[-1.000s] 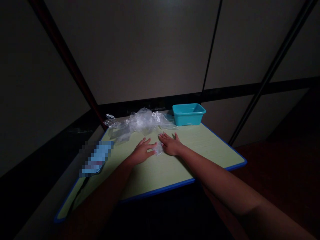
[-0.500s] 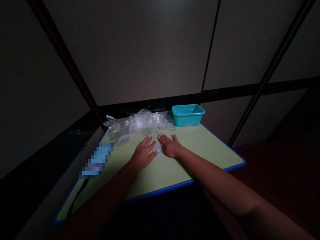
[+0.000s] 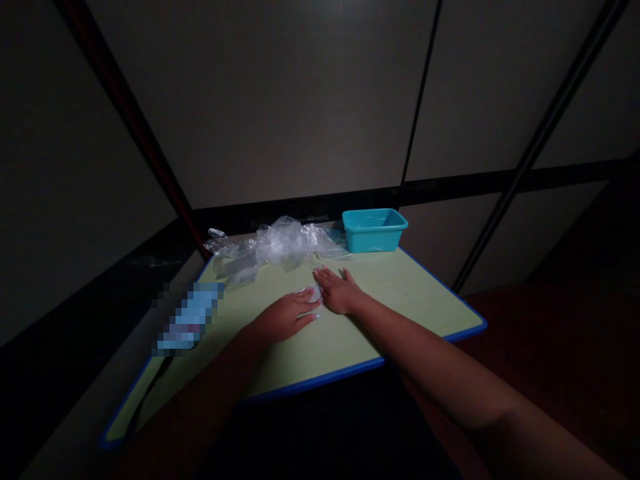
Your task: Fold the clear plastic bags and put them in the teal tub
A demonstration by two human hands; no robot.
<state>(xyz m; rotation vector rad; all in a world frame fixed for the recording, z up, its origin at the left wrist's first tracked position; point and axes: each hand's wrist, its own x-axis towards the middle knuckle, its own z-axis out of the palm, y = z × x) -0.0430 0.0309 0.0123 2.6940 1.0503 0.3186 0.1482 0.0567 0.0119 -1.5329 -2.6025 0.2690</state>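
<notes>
A small piece of clear plastic, seemingly a bag (image 3: 314, 293), lies flat on the pale green tabletop (image 3: 300, 360), partly covered by both hands. My left hand (image 3: 290, 315) rests on its left side, fingers stretched to the right and thumb a little apart. Flat on its right side lies my right hand (image 3: 338, 292), fingers extended forward and the thumb spread. Neither hand grips anything. Beyond the hands is a loose heap of crumpled clear plastic bags (image 3: 285, 241).
A turquoise plastic basket (image 3: 375, 233) stands at the table's back right corner. On the left edge lies a blurred-out light blue item (image 3: 193, 317) with a dark strap. Cabinet panels (image 3: 300, 120) rise right behind the table, which has a blue rim.
My left hand has turned from pointing forward to pointing right, its fingers now over the small plastic piece. My right hand has stayed nearly in place.
</notes>
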